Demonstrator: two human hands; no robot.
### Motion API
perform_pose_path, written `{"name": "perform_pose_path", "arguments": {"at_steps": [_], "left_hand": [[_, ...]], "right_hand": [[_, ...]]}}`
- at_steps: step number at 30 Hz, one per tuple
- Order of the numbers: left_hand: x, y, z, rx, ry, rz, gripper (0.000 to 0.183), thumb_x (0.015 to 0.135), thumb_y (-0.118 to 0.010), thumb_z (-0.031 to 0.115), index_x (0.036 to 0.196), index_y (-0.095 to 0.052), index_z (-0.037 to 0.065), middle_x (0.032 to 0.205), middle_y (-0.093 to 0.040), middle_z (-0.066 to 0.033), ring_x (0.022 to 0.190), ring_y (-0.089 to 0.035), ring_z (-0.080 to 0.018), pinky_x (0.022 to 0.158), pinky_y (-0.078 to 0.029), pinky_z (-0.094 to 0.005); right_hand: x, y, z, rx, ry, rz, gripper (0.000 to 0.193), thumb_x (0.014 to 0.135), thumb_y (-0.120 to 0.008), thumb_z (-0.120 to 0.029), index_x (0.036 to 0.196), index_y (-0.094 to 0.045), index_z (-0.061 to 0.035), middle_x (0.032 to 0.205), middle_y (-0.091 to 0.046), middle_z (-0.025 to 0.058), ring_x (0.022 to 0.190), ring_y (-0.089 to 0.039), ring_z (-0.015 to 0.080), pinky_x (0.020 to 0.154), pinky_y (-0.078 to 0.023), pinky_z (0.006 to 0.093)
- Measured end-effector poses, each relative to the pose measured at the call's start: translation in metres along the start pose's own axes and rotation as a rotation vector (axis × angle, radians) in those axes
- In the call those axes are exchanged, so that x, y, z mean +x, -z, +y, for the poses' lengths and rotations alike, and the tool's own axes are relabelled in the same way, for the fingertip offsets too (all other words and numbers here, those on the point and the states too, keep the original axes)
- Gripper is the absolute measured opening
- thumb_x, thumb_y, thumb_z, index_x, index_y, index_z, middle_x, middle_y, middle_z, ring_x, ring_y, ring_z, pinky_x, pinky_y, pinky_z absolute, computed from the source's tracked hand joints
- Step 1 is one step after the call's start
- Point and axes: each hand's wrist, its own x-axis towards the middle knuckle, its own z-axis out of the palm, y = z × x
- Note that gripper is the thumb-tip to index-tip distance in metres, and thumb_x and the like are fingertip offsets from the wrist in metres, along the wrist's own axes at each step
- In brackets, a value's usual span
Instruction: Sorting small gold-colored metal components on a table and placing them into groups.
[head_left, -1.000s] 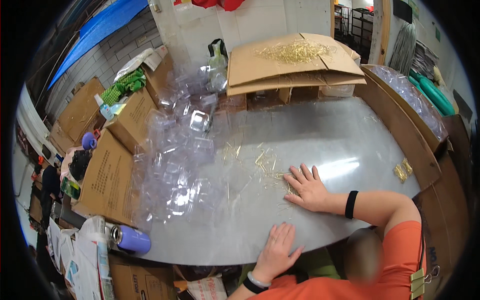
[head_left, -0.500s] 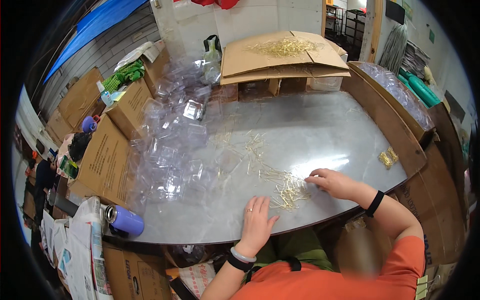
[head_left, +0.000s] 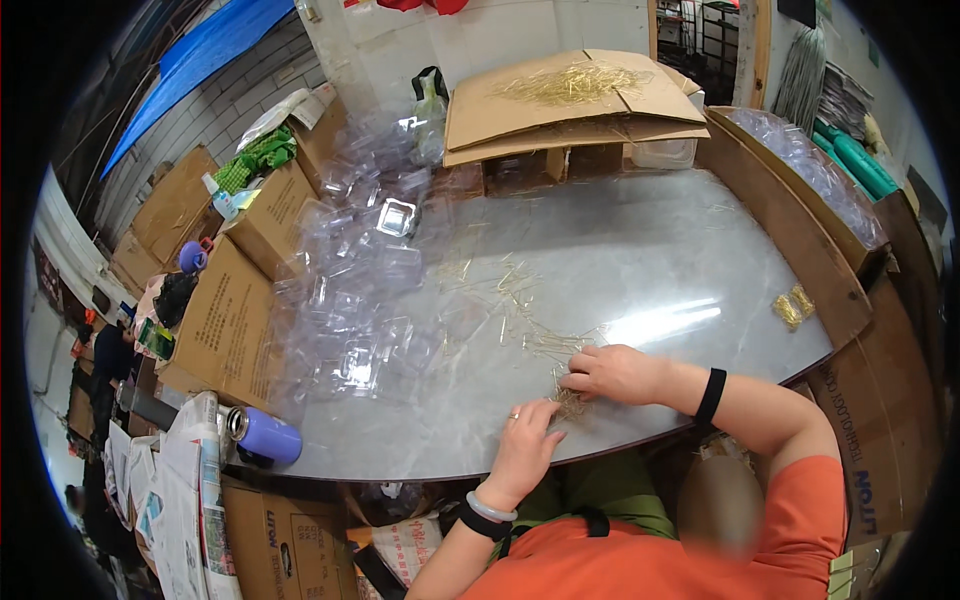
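Observation:
Thin gold wire pieces (head_left: 545, 342) lie loose on the grey table, trailing from its middle toward the near edge. My right hand (head_left: 620, 374) is over the near end of this pile, its fingers drawn together and curled down on some wires. My left hand (head_left: 525, 445) rests at the table's near edge, just left of the same wires. Its fingers are extended and slightly bent, thumb apart, and nothing shows in it. Between the two hands a small clump of wires (head_left: 568, 403) is partly covered by the right fingers.
Clear plastic boxes (head_left: 350, 310) are heaped along the left. Two gold wire bundles (head_left: 793, 306) lie near the right edge. More wires lie on a cardboard sheet (head_left: 480, 120) at the back. A purple bottle (head_left: 270, 437) lies at the near left corner. A raised board (head_left: 790, 220) borders the right side.
My right hand has moved left and nearer, onto the wires and closer to my left hand. The near wires are gathered more tightly. My left hand has shifted slightly, its fingers bending more.

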Motion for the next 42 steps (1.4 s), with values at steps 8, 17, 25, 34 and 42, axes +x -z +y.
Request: {"name": "perform_pose_path", "arguments": {"at_steps": [8, 17, 25, 34, 42], "left_hand": [[-0.001, -0.005, 0.006, 0.171, 0.094, 0.016, 0.069, 0.082, -0.082, 0.021, 0.137, -0.049, -0.004, 0.139, -0.049, -0.0266, 0.131, -0.044, -0.0462, 0.11, -0.038, -0.051], [0.01, -0.006, -0.009, 0.168, 0.013, -0.168, 0.093, 0.084, -0.081, 0.037, 0.151, -0.033, -0.007, 0.151, -0.041, -0.0263, 0.147, -0.029, -0.0469, 0.121, -0.021, -0.0598], [0.01, -0.009, -0.008, 0.144, -0.022, -0.176, 0.086, 0.087, -0.079, 0.032, 0.153, -0.036, 0.0, 0.152, -0.044, -0.0204, 0.147, -0.03, -0.0451, 0.122, -0.019, -0.0597], [0.008, -0.003, -0.008, 0.131, -0.047, -0.215, 0.09, 0.083, -0.081, 0.041, 0.151, -0.04, 0.0, 0.15, -0.047, -0.0184, 0.146, -0.032, -0.0439, 0.122, -0.018, -0.0597], [0.009, -0.02, 0.005, 0.305, -0.059, -0.134, 0.084, 0.086, -0.077, 0.043, 0.15, -0.043, 0.001, 0.149, -0.048, -0.0175, 0.145, -0.035, -0.0417, 0.121, -0.02, -0.0608]], "right_hand": [[-0.024, -0.004, -0.009, 0.262, -0.316, 0.258, 0.029, 0.091, -0.07, -0.026, 0.112, -0.065, -0.0082, 0.107, -0.064, 0.0135, 0.1, -0.066, 0.0348, 0.083, -0.055, 0.0457], [-0.039, 0.02, -0.021, 0.195, -0.474, -0.007, 0.056, 0.081, -0.081, -0.04, 0.118, -0.062, -0.002, 0.112, -0.061, 0.019, 0.108, -0.062, 0.039, 0.092, -0.053, 0.0451], [-0.026, 0.0, -0.013, 0.394, -0.168, 0.005, 0.061, 0.076, -0.084, -0.017, 0.132, -0.061, -0.0113, 0.121, -0.058, 0.0157, 0.114, -0.057, 0.0386, 0.099, -0.049, 0.0437], [-0.069, -0.001, -0.06, 0.188, -0.5, 0.325, 0.044, 0.078, -0.08, -0.015, 0.119, -0.065, -0.0083, 0.113, -0.062, 0.0118, 0.104, -0.059, 0.034, 0.092, -0.05, 0.0425], [-0.041, -0.043, -0.093, 0.162, -0.594, 0.696, 0.016, 0.078, -0.075, -0.008, 0.093, -0.073, -0.0096, 0.093, -0.065, 0.0057, 0.09, -0.06, 0.0287, 0.081, -0.05, 0.0408]]}}
